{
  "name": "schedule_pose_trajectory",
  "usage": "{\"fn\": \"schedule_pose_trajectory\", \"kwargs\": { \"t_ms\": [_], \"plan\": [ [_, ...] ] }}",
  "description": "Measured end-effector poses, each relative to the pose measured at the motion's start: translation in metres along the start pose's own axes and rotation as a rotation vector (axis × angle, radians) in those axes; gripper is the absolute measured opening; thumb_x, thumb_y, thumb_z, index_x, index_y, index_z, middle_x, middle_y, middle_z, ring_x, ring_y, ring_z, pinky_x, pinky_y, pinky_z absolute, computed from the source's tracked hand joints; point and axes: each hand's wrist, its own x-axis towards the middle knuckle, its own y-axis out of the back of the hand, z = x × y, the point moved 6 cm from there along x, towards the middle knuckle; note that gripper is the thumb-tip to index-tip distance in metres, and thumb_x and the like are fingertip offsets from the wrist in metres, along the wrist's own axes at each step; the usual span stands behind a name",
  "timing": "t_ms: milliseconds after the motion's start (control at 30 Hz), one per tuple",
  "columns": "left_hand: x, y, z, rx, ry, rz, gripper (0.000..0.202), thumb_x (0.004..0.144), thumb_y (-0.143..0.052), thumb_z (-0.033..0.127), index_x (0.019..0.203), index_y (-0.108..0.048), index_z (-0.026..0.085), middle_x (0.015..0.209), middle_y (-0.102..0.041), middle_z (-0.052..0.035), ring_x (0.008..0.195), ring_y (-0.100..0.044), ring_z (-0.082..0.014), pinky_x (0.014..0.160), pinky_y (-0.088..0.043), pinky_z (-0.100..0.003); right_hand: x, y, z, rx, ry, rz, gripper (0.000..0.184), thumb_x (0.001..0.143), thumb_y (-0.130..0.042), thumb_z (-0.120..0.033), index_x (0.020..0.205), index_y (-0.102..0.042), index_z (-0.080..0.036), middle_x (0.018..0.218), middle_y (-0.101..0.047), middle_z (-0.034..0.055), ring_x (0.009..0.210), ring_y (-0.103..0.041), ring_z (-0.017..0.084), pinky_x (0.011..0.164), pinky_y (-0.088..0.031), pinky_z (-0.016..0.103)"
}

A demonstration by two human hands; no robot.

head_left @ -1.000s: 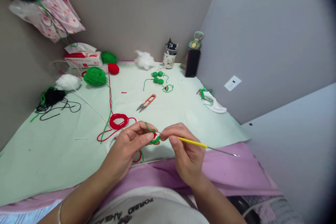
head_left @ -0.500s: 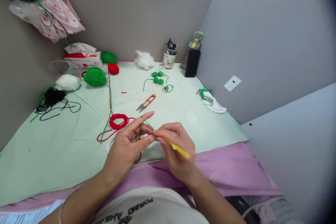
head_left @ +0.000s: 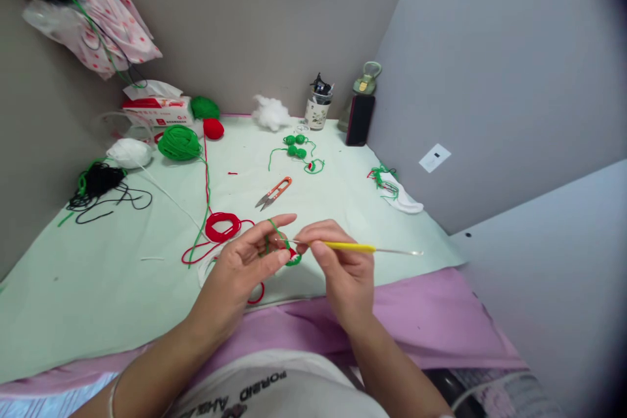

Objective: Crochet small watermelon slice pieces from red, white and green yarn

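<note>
Between the thumb and fingers of my left hand [head_left: 245, 268] is pinched a small red, white and green crochet piece [head_left: 293, 257]. Green yarn [head_left: 277, 228] runs from it over my raised left index finger. My right hand [head_left: 345, 268] grips a crochet hook [head_left: 350, 247] by its yellow handle, lying nearly level. Its thin left tip is at the yarn just above the piece; the other metal end sticks out to the right. A coil of red yarn [head_left: 223, 227] lies beyond my left hand, and orange thread snips [head_left: 274, 193] rest ahead of both hands.
Green yarn [head_left: 179, 143], white yarn [head_left: 129, 153] and black yarn [head_left: 100, 179] lie at the left by a tissue box [head_left: 157, 111]. Small green crocheted pieces [head_left: 296, 151] and white stuffing [head_left: 271, 113] lie farther back. A phone [head_left: 360, 119] leans against a bottle [head_left: 366, 81] at the back right.
My right hand has turned the hook from slanting down to nearly level, with its shaft now showing. The crochet piece, hidden before, is visible at my left fingertips.
</note>
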Motion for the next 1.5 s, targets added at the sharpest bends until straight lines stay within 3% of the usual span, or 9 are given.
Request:
{"fn": "schedule_pose_trajectory", "kwargs": {
  "t_ms": [200,400,800,900,1067,1167,1333,1433,1500],
  "plan": [
    [0.002,-0.004,-0.005,-0.085,-0.005,0.043,0.037,0.082,-0.085,0.031,0.119,-0.081,0.033,0.089,-0.070,0.0011,0.092,-0.061,-0.0151,0.089,-0.047,-0.024,-0.008,-0.008,-0.001,-0.218,0.124,-0.015,0.024,0.100,-0.060,-0.016,0.112,-0.076,-0.029,0.103,-0.077,0.0052,0.097,-0.073,0.020,0.081,-0.062,0.037],
    [0.005,-0.008,-0.013,-0.264,0.166,0.007,0.043,0.076,-0.090,0.035,0.118,-0.081,0.025,0.088,-0.069,-0.0014,0.076,-0.056,-0.0111,0.069,-0.046,-0.019,-0.020,-0.017,-0.009,-0.581,0.493,-0.094,0.042,0.096,-0.063,-0.009,0.133,-0.070,-0.029,0.119,-0.073,0.0104,0.108,-0.071,0.022,0.087,-0.062,0.036],
    [0.006,0.004,0.001,-0.095,0.034,0.038,0.046,0.080,-0.086,0.027,0.125,-0.079,0.030,0.080,-0.061,0.0025,0.072,-0.050,-0.0102,0.065,-0.043,-0.018,-0.001,0.004,0.017,0.223,-0.145,0.073,0.018,0.101,-0.062,-0.024,0.095,-0.079,-0.024,0.087,-0.071,0.0018,0.067,-0.066,0.012,0.065,-0.055,0.029],
    [0.006,0.002,-0.001,-0.060,-0.012,0.060,0.052,0.078,-0.088,0.027,0.129,-0.077,0.029,0.084,-0.064,0.0014,0.077,-0.054,-0.0115,0.072,-0.046,-0.020,-0.004,0.000,0.009,0.009,-0.016,0.024,0.020,0.101,-0.060,-0.020,0.102,-0.078,-0.027,0.090,-0.072,0.0025,0.075,-0.069,0.014,0.070,-0.058,0.031],
    [0.004,-0.006,-0.014,-0.239,0.114,0.008,0.047,0.077,-0.090,0.034,0.123,-0.080,0.026,0.074,-0.056,0.0030,0.064,-0.043,-0.0078,0.063,-0.042,-0.017,-0.019,-0.017,-0.014,-0.598,0.467,-0.075,0.039,0.097,-0.062,-0.010,0.129,-0.072,-0.030,0.113,-0.074,0.0094,0.104,-0.071,0.022,0.083,-0.062,0.036],
    [0.006,-0.005,-0.016,-0.329,0.214,-0.028,0.037,0.074,-0.091,0.030,0.109,-0.085,0.020,0.077,-0.057,0.0019,0.059,-0.034,-0.0053,0.054,-0.037,-0.015,-0.013,-0.010,-0.013,-0.468,0.408,-0.018,0.036,0.097,-0.060,-0.007,0.123,-0.073,-0.027,0.106,-0.074,0.0077,0.096,-0.071,0.019,0.079,-0.061,0.033],
    [0.008,0.003,-0.005,-0.184,0.087,0.021,0.039,0.077,-0.088,0.025,0.115,-0.083,0.025,0.083,-0.062,0.0008,0.070,-0.048,-0.0082,0.062,-0.043,-0.015,0.001,0.005,-0.001,-0.074,0.076,0.084,0.021,0.101,-0.058,-0.016,0.096,-0.076,-0.024,0.084,-0.071,0.0026,0.075,-0.066,0.016,0.066,-0.057,0.031],
    [0.006,-0.001,-0.005,-0.150,-0.003,0.053,0.048,0.078,-0.088,0.026,0.125,-0.079,0.032,0.082,-0.064,0.0023,0.077,-0.054,-0.0098,0.074,-0.046,-0.016,-0.004,-0.007,0.001,-0.252,0.166,-0.013,0.024,0.100,-0.059,-0.013,0.108,-0.077,-0.026,0.095,-0.072,0.0049,0.085,-0.070,0.018,0.074,-0.060,0.034],
    [0.005,-0.004,-0.009,-0.193,0.016,0.053,0.048,0.079,-0.088,0.028,0.126,-0.078,0.032,0.081,-0.064,0.0025,0.077,-0.053,-0.0096,0.075,-0.046,-0.017,-0.012,-0.017,-0.004,-0.494,0.395,-0.037,0.034,0.097,-0.061,-0.009,0.122,-0.074,-0.027,0.106,-0.073,0.0083,0.097,-0.072,0.021,0.080,-0.061,0.036]
  ]
}}
